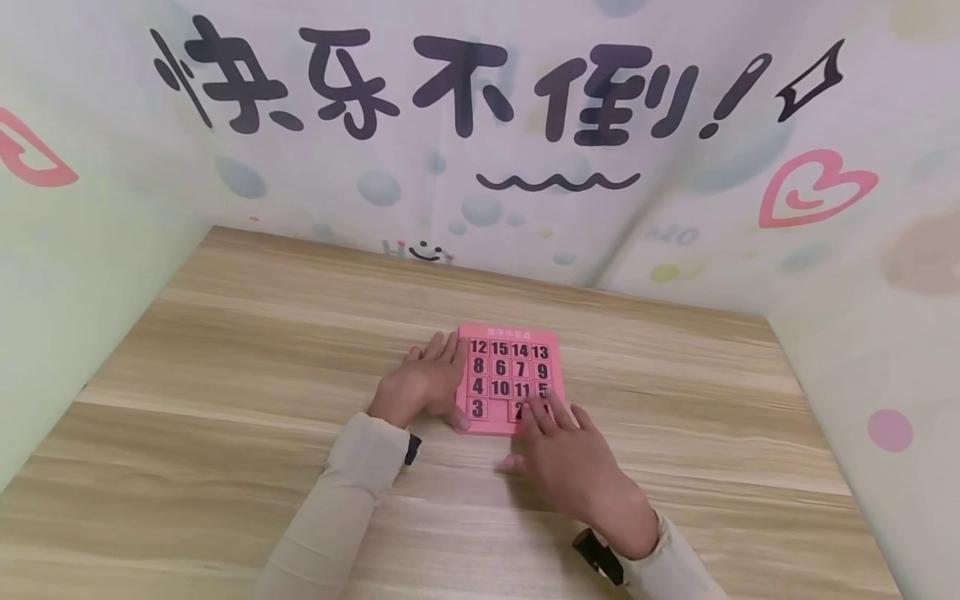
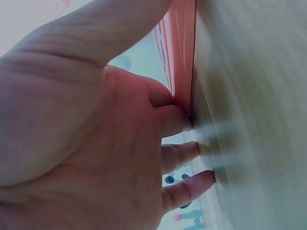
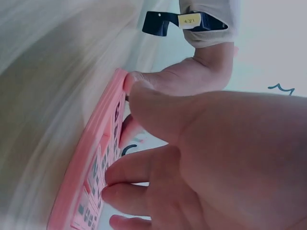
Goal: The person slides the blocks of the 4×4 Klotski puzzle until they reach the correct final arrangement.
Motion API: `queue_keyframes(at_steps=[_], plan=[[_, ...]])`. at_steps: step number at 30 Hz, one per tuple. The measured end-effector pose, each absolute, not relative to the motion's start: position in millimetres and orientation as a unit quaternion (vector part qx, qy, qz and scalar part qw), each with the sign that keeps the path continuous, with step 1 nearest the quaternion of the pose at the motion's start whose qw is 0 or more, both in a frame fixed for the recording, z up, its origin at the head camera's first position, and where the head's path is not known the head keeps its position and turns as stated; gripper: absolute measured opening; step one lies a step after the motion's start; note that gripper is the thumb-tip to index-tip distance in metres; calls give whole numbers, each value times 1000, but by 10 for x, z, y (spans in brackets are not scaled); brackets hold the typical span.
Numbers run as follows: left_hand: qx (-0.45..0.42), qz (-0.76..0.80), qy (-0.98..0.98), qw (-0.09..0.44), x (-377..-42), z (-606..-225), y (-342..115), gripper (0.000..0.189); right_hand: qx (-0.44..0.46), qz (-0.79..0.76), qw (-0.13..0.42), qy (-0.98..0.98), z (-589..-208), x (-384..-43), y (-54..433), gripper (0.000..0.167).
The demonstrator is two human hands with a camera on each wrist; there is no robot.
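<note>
Item: one flat, rectangular pink number board (image 1: 510,333), lying on the pale wood-grain desk (image 1: 262,333), well in from the left and right edges, short of the far edge. Square pink tiles (image 1: 500,368) with black numerals are filling it; a gap is showing between 3 and 2 in the row farthest from the desk's far edge.

Left hand (image 1: 422,385): spreading wide, its fingers extending along the board's side facing the desk's left edge, thumb touching a corner. Right hand (image 1: 573,462): fingers extending loosely, tips resting over tiles toward the desk's right edge, thumb standing apart.

Two cream sleeves (image 1: 322,508) are covering the arms. One white backdrop (image 1: 315,183), bearing black characters, is hanging behind the far edge.
</note>
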State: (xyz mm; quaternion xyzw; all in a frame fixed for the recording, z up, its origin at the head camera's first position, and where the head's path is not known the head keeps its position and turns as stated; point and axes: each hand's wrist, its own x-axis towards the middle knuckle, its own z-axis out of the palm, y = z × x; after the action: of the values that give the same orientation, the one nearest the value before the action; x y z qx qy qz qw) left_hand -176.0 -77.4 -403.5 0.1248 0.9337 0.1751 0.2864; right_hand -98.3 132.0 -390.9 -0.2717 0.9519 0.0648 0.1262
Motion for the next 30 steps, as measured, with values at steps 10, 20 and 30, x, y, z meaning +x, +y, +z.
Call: queue_keyframes(at_steps=[10, 20, 30], plan=[[123, 175, 934, 287, -1758, -4032, -772, 122, -274, 74, 152, 947, -3928, -967, 1328, 74], [119, 182, 933, 285, -1746, -4029, -773, 121, -283, 89, 146, 944, -3949, -955, 1219, 73], [119, 183, 934, 283, -1749, -4024, -770, 120, -280, 55, 147, 947, -3981, -974, 1176, 75]])
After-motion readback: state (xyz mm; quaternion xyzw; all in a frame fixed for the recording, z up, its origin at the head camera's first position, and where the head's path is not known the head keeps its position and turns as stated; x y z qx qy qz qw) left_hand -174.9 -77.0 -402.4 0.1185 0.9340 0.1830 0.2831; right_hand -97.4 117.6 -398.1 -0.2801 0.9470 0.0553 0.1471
